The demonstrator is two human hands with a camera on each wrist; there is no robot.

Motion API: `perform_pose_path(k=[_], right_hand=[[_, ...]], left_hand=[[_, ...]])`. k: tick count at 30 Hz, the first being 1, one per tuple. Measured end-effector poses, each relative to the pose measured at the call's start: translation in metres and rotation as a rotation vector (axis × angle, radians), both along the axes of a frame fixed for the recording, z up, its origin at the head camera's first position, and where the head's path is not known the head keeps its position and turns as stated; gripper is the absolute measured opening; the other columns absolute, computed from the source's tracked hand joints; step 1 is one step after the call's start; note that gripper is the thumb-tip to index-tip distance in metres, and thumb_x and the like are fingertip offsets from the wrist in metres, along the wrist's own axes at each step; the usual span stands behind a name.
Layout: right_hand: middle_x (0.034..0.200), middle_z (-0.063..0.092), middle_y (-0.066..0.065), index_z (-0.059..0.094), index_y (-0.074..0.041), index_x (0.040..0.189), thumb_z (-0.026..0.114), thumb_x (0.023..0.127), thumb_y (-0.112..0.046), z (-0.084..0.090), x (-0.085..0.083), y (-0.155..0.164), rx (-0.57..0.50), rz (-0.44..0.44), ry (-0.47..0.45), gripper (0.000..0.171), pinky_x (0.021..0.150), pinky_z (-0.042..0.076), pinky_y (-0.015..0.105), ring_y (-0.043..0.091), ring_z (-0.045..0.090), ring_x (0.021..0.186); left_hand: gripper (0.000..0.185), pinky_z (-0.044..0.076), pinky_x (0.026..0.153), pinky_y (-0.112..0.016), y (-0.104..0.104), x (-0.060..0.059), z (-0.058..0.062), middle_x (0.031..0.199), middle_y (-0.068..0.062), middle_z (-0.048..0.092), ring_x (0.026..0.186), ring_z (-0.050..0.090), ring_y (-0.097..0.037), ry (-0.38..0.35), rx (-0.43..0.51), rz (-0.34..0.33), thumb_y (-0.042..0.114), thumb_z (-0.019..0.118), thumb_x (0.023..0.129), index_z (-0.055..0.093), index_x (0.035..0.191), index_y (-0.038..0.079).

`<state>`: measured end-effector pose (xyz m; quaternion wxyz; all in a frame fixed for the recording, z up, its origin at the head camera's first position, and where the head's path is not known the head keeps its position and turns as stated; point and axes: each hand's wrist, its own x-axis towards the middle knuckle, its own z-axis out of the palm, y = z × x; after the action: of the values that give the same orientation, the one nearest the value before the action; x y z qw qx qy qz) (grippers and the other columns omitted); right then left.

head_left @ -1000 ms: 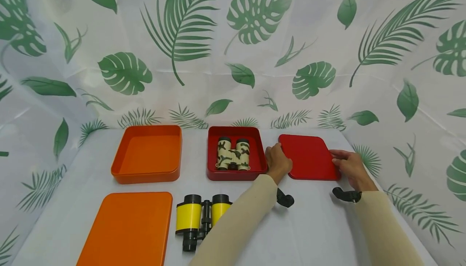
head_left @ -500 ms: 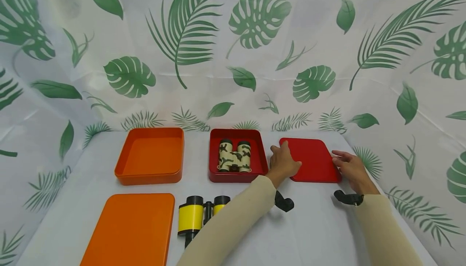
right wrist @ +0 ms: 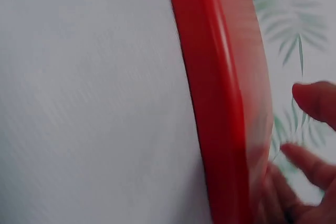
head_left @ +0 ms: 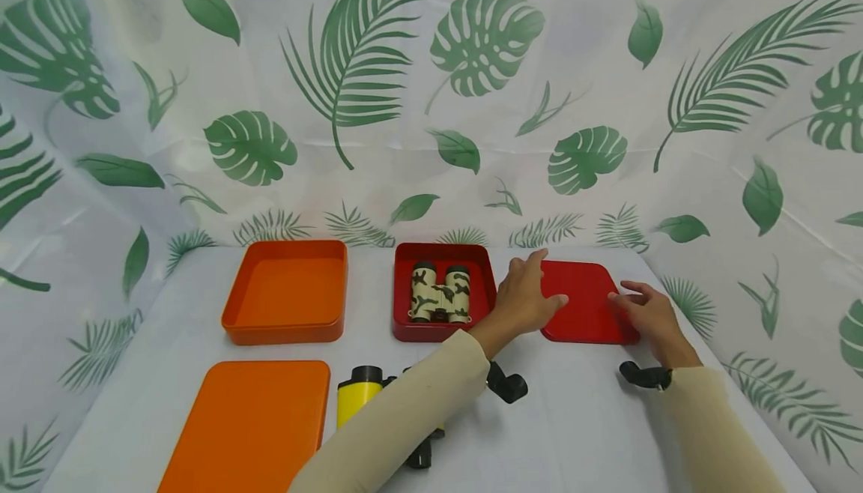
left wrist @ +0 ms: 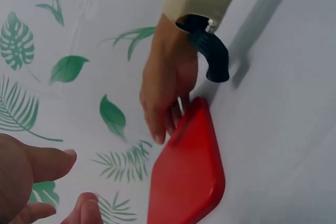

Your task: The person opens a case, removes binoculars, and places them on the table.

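A flat red lid lies on the white table to the right. My left hand hovers between it and the red box, fingers spread with nothing in them; the left wrist view shows its thumb apart from the lid. Beside the lid's right edge is my right hand, its thumb and forefinger apart in the right wrist view. Whether its lower fingers touch the rim, I cannot tell. Camouflage-patterned binoculars lie inside the red box.
An orange box stands at the back left, with its orange lid in front. Yellow and black binoculars lie beside that lid, partly hidden by my left sleeve. A leaf-printed cloth hangs behind the table.
My left hand has come off the lid's left edge and shifted left, spreading its fingers. My right hand's fingers have loosened at the right edge. The lid stays on the table.
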<state>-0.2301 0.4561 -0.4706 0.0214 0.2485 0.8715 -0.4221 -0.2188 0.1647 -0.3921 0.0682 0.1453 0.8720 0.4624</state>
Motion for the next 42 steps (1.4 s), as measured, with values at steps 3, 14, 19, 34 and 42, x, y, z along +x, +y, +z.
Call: perform_pose_path(k=[3, 14, 19, 34, 42], right_hand=[[0.161, 0.034, 0.037, 0.025, -0.005, 0.167, 0.063, 0.105, -0.04, 0.004, 0.004, -0.017, 0.168, 0.01, 0.039, 0.081, 0.11, 0.049, 0.068, 0.056, 0.034, 0.145], [0.161, 0.035, 0.034, 0.03, -0.011, 0.167, 0.08, 0.093, -0.036, 0.04, 0.004, -0.095, 0.375, 0.159, 0.268, 0.093, 0.1, 0.049, 0.078, 0.056, 0.033, 0.144], [0.159, 0.04, 0.03, 0.034, -0.013, 0.166, 0.082, 0.092, -0.038, 0.056, 0.003, -0.122, 0.365, 0.251, 0.341, 0.092, 0.101, 0.048, 0.079, 0.053, 0.034, 0.145], [0.158, 0.044, 0.024, 0.04, -0.021, 0.164, 0.083, 0.089, -0.044, 0.067, -0.007, -0.173, 0.356, 0.441, 0.384, 0.089, 0.11, 0.04, 0.077, 0.045, 0.035, 0.147], [0.162, 0.042, 0.02, 0.042, -0.022, 0.163, 0.085, 0.087, -0.046, 0.061, -0.017, -0.19, 0.334, 0.511, 0.383, 0.09, 0.115, 0.036, 0.075, 0.042, 0.033, 0.148]], left_hand=[[0.079, 0.061, 0.087, -0.027, -0.008, 0.004, 0.003, 0.138, 0.001, 0.059, 0.113, 0.058, -0.008, 0.017, 0.009, -0.06, 0.031, 0.082, 0.094, 0.04, 0.161, 0.029], [0.081, 0.059, 0.077, -0.022, -0.046, 0.007, 0.015, 0.138, -0.005, 0.06, 0.091, 0.062, -0.005, 0.038, 0.039, -0.113, 0.029, 0.081, 0.095, 0.038, 0.164, 0.03], [0.083, 0.061, 0.072, -0.022, -0.062, 0.005, 0.018, 0.143, -0.007, 0.058, 0.096, 0.066, -0.009, 0.034, 0.065, -0.106, 0.028, 0.08, 0.096, 0.035, 0.165, 0.03], [0.08, 0.059, 0.102, -0.045, -0.127, -0.02, 0.013, 0.146, -0.014, 0.055, 0.131, 0.061, -0.031, 0.155, 0.055, -0.062, 0.033, 0.078, 0.098, 0.036, 0.165, 0.024], [0.081, 0.055, 0.106, -0.052, -0.159, -0.036, -0.001, 0.146, -0.019, 0.052, 0.131, 0.053, -0.034, 0.205, -0.009, -0.038, 0.033, 0.079, 0.096, 0.038, 0.164, 0.018]])
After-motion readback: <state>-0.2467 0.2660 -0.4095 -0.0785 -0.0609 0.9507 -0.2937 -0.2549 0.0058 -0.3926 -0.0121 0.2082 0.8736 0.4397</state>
